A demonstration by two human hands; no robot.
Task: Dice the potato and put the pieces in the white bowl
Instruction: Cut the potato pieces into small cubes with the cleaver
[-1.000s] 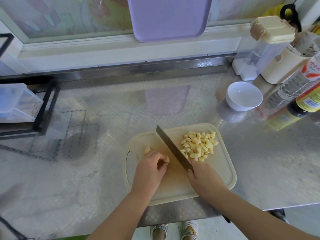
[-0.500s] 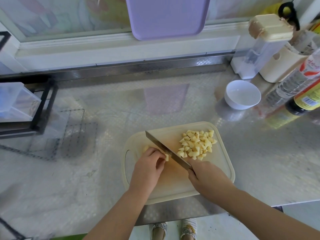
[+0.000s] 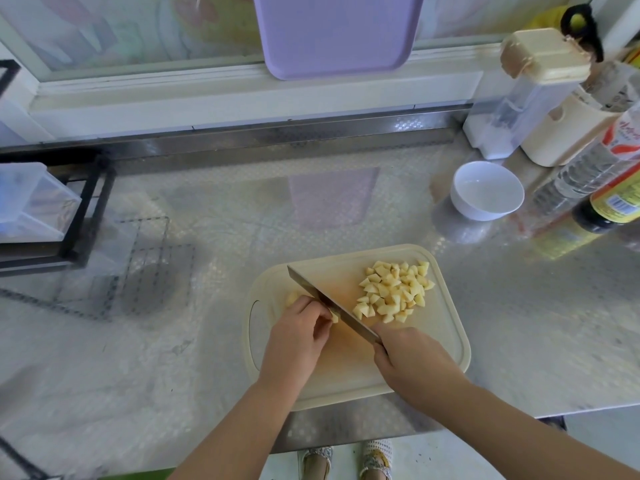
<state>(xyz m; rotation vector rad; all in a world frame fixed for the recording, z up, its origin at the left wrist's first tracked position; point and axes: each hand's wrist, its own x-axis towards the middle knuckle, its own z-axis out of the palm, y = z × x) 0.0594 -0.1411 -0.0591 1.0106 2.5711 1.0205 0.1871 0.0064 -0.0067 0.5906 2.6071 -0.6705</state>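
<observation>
A person's right hand (image 3: pixel 414 362) grips a knife (image 3: pixel 329 303) by its handle, blade angled across a cream cutting board (image 3: pixel 443 341) on a steel counter (image 3: pixel 173 341). The left hand (image 3: pixel 298 336), fingers curled, pins the last of the potato (image 3: pixel 292 297) against the blade; how much remains under the fingers is hard to judge. A pile of diced pieces (image 3: pixel 393 292) lies right of the knife. The white bowl (image 3: pixel 486 190) sits well apart, toward the back right.

A cutting board (image 3: pixel 446 344) is set on the tabletop (image 3: pixel 207 220). On its right part a pile of diced pieces (image 3: pixel 394 291) is heaped. Behind and right of it a bowl (image 3: pixel 486 190) is placed, with bottles (image 3: pixel 595 181) to the right.
</observation>
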